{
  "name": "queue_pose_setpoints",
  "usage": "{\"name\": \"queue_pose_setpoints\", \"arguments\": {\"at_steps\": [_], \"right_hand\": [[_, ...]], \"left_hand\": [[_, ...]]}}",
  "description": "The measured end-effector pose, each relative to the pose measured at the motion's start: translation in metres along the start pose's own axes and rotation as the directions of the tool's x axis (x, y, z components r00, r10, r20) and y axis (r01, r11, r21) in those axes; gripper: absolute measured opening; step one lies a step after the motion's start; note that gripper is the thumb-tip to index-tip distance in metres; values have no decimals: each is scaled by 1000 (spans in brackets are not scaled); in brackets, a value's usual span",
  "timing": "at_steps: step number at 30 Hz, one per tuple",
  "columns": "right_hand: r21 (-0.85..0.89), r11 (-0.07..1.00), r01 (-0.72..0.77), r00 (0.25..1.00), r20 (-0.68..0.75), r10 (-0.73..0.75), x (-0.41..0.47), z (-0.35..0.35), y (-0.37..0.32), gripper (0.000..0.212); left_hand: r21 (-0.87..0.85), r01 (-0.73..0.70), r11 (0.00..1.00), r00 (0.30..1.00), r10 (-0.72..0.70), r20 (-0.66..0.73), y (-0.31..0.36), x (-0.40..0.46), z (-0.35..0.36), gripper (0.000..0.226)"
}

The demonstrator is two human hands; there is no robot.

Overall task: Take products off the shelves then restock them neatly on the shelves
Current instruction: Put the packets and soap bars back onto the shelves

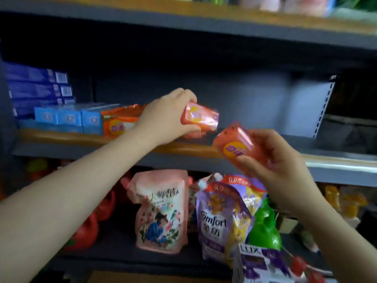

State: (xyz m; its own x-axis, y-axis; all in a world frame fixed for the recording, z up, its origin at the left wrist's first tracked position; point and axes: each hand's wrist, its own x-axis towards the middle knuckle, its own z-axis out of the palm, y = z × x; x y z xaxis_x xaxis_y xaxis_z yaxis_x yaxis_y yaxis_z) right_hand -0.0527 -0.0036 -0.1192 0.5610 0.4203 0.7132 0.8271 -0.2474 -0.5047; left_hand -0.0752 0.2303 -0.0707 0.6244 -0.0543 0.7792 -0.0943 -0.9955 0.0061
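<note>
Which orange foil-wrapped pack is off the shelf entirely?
The orange foil-wrapped pack held by the right hand, in front of the shelf edge; the others sit on the shelf.

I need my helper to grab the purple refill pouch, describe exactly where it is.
Look at the lower shelf, under the right hand. The purple pouch stands between a pink flowered pouch and a green bottle; only it reads Comfort.

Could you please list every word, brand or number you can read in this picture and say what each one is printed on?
"omfort": purple pouch, lower shelf; first letter partly hidden.
"LUX": white and purple pack, bottom edge.
"9.9": red band topping the purple pouch; the characters after it are blurred.
Pink floral pouch: large characters, too blurred to read.
Orange packs in the left hand and right hand: yellow badges, unreadable.
Blue boxes: labels too small.
</note>
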Motion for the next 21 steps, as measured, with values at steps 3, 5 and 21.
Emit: {"name": "queue_pose_setpoints", "arguments": {"at_steps": [3, 5, 21], "right_hand": [[-100, 995, 26, 996, -87, -34, 33, -10, 5, 36], [-188, 982, 11, 992, -119, -34, 51, -10, 9, 40], [-386, 923, -14, 957, 262, 124, 128, 48, 41, 45]], "left_hand": [[287, -69, 955, 987, 24, 157, -1, 27, 12, 53], [377, -76, 923, 972, -15, 233, -6, 37, 21, 53], [430, -148, 891, 843, -113, 526, -26, 50, 38, 35]]}}
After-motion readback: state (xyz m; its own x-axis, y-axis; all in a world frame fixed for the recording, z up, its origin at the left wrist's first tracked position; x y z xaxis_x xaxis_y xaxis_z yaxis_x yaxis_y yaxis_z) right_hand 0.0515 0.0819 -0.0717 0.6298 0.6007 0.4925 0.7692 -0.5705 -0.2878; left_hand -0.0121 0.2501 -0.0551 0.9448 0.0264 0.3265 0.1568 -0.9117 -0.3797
